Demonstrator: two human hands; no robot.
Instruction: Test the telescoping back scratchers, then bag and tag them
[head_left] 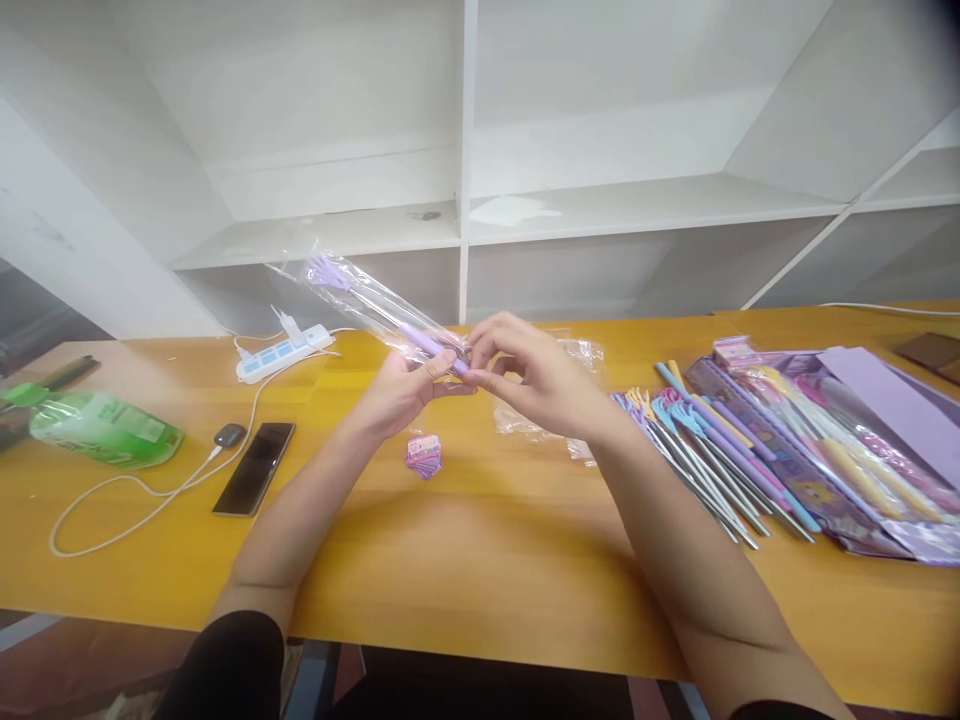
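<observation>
A purple back scratcher (352, 290) sits inside a clear plastic sleeve (375, 300) that points up and to the left above the yellow table (480, 560). My left hand (401, 390) is closed around the sleeve's lower end. My right hand (525, 375) pinches the same end with its fingertips, right against the left hand. A small stack of pink and purple labels (424, 454) lies on the table just below my hands.
Several loose scratchers (705, 460) and a pile of packed ones (832, 450) lie at the right. Empty clear sleeves (525, 420) lie behind my right hand. A phone (253, 468), a white cable, a power strip (283, 352) and a green packet (105, 428) are at the left. White shelves stand behind.
</observation>
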